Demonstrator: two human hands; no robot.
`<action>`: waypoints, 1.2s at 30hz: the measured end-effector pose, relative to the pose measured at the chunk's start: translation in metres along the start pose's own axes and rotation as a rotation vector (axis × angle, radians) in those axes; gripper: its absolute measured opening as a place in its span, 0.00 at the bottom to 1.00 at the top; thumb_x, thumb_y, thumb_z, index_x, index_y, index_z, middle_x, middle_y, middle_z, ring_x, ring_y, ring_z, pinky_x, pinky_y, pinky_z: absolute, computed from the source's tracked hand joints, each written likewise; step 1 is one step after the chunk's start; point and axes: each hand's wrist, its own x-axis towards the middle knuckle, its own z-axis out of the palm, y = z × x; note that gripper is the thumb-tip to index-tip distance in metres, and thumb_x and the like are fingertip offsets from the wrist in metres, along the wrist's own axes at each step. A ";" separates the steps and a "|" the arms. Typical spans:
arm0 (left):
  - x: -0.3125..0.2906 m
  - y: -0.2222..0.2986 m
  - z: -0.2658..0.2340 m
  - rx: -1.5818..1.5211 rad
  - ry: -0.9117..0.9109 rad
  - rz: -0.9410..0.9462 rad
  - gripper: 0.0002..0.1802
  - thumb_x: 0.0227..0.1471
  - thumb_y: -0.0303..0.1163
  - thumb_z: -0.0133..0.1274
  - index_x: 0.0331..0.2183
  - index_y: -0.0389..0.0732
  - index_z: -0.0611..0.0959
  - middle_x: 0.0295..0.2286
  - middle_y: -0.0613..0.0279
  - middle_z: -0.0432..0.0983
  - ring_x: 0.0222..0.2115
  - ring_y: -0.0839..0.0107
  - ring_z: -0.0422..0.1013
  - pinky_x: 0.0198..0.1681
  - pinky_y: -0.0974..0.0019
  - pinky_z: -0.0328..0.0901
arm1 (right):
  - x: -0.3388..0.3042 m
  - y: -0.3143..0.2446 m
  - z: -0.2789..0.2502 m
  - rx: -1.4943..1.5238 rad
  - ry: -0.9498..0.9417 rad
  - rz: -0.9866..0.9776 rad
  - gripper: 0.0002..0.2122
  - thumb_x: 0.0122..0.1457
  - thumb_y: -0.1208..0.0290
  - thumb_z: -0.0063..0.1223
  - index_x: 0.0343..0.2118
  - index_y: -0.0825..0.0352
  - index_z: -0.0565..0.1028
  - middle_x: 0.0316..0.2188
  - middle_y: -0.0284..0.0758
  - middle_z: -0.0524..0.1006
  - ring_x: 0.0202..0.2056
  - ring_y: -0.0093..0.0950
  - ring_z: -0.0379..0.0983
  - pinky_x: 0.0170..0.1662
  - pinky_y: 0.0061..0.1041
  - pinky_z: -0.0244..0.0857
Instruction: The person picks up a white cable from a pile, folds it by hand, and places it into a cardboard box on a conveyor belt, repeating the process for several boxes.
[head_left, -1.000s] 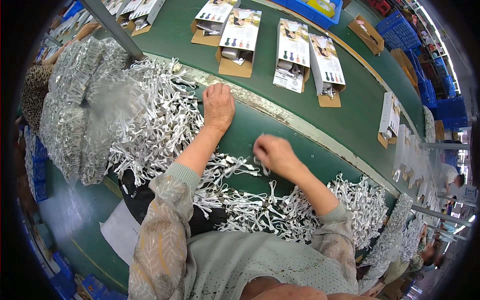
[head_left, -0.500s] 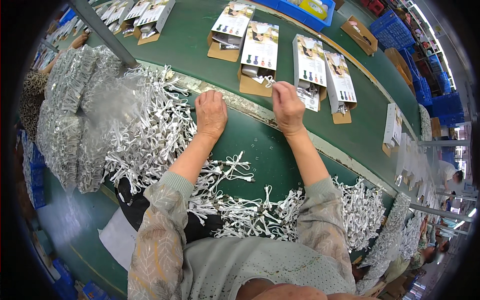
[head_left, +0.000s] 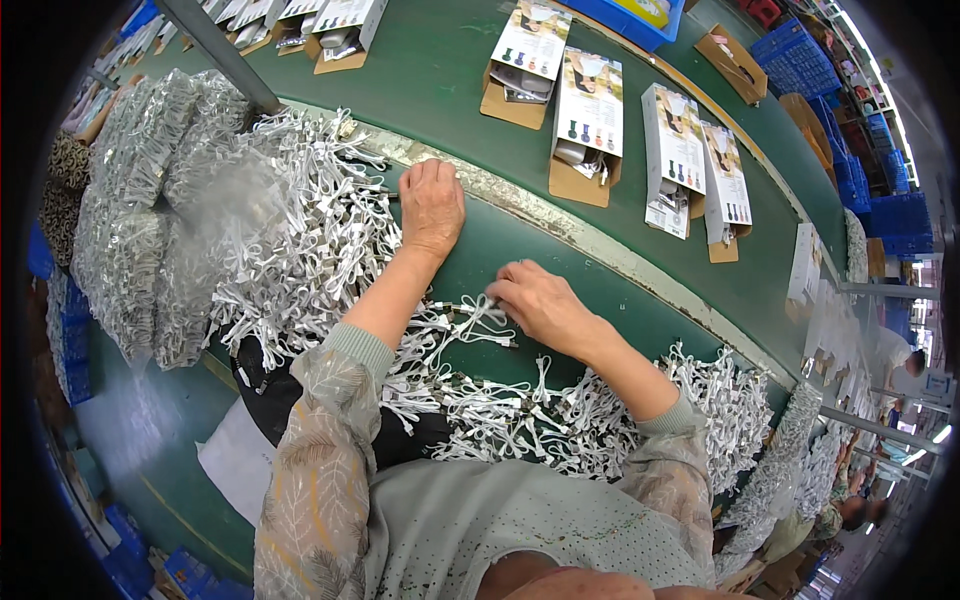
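My right hand (head_left: 545, 308) is low over the green tabletop (head_left: 500, 235), its fingertips pinched on a short white USB cable (head_left: 484, 318) at the edge of the loose cables. Resting at the scuffed ledge (head_left: 500, 185), my left hand (head_left: 432, 208) has its fingers side by side and bent over, with the tips partly hidden; nothing shows in it. To its left rises a big heap of white cables (head_left: 310, 220). More cables (head_left: 510, 415) spread in front of my body, under my forearms.
Beyond the ledge, a green conveyor belt (head_left: 430, 80) carries printed white boxes (head_left: 588, 105) with open flaps and contents showing. Clear bags of cables (head_left: 130, 230) are stacked at left. A metal post (head_left: 215, 50) stands by the heap. A blue bin (head_left: 625, 22) is at the far side.
My right hand has come back from an open box on the belt, where it held a white cable, down to the loose cables. The boxes have shifted right; my left hand has barely moved.
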 end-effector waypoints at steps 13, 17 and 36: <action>-0.001 -0.003 -0.003 -0.013 0.001 -0.002 0.05 0.45 0.28 0.51 0.29 0.41 0.74 0.30 0.58 0.68 0.37 0.61 0.65 0.46 0.58 0.58 | 0.071 0.091 -0.030 1.293 0.706 0.662 0.06 0.52 0.74 0.52 0.28 0.74 0.73 0.24 0.37 0.76 0.24 0.24 0.73 0.28 0.19 0.71; 0.001 0.004 -0.002 -0.033 0.011 0.006 0.05 0.45 0.28 0.50 0.28 0.41 0.74 0.30 0.58 0.68 0.36 0.61 0.65 0.46 0.58 0.58 | 0.118 0.141 -0.050 1.303 1.133 0.715 0.06 0.52 0.76 0.53 0.27 0.75 0.73 0.23 0.39 0.75 0.21 0.26 0.73 0.22 0.21 0.71; -0.001 -0.002 -0.001 -0.038 -0.016 -0.008 0.07 0.44 0.28 0.51 0.31 0.40 0.74 0.31 0.58 0.68 0.37 0.60 0.65 0.46 0.58 0.57 | -0.017 -0.019 0.025 0.060 0.069 0.273 0.07 0.50 0.70 0.56 0.28 0.67 0.73 0.27 0.38 0.73 0.30 0.36 0.73 0.34 0.32 0.66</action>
